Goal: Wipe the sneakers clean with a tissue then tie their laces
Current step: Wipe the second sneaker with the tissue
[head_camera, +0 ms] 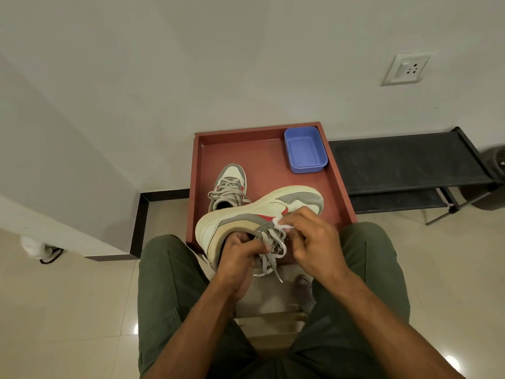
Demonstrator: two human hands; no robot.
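While we sit with our knees apart over the near edge of the red tray [338, 184], our left hand [240, 255] curls into the collar of the held sneaker [246, 217], fingers wrapped round its heel opening and gripping it on its side. Our right hand [311, 239] pinches a small wad of white tissue [280, 222] against the grey and red panel near the eyelets. Loose grey laces [273, 253] hang from this shoe between the two hands, below the tray's near edge.

Farther into the tray, the second sneaker [228, 187] stands upright just behind the held one, its laces untied too. At the tray's far right corner sits a blue tub [304, 149]; we cannot tell if it holds water.

We judge the wiping as under way, the tying not yet begun. The tissue is small and could shred or slip out of the pinch on the rough suede. The dangling laces could catch under the wiping fingers, and the one-handed hold at the heel could let the shoe twist.
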